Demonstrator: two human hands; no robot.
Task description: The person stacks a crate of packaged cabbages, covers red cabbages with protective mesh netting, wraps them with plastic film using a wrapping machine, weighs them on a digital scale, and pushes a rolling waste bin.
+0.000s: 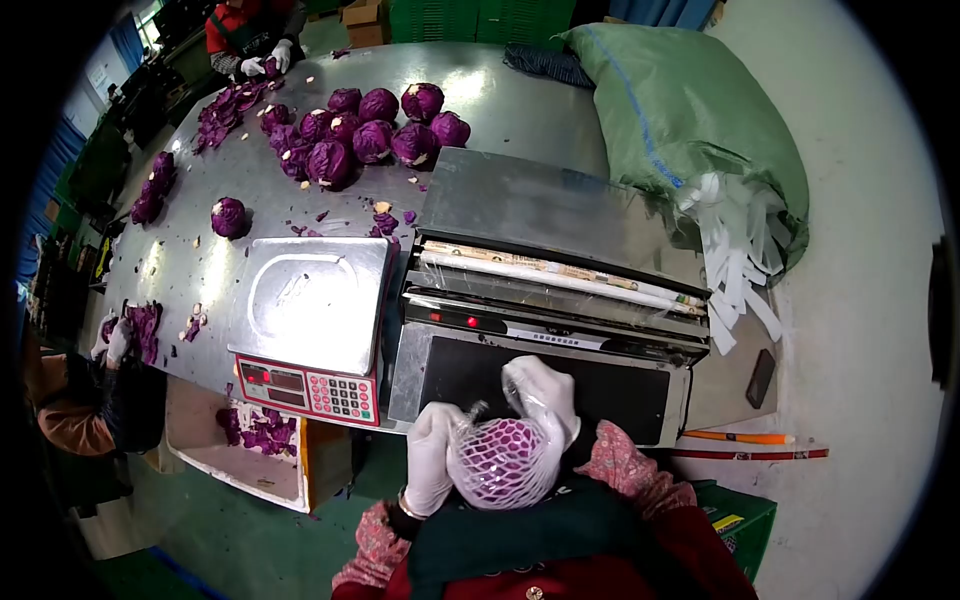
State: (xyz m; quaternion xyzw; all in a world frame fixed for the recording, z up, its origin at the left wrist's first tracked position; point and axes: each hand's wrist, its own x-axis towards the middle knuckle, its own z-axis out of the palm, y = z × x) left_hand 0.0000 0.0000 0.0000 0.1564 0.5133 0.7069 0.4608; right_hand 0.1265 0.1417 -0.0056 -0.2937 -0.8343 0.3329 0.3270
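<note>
A red cabbage (pixel 503 462) in a white foam net, with clear plastic film around it, is held close to my apron. My left hand (pixel 430 458), in a white glove, grips its left side. My gloved right hand (pixel 545 395) is closed at the upper right of the cabbage, with film bunched at its fingers. Just beyond my hands lies the black plate of a film wrapping machine (pixel 545 388). A roll of film (pixel 560 275) sits in the machine, and a red light glows on its front bar.
Left of the machine stands a scale (pixel 310 320). Several red cabbages (pixel 372 142) lie on the metal table (pixel 530 120). A green sack (pixel 690 100) spills white foam nets (pixel 735 265). A bin (pixel 235 465) holds leaves. Two co-workers (pixel 255 40) handle cabbage leaves at the table's edges.
</note>
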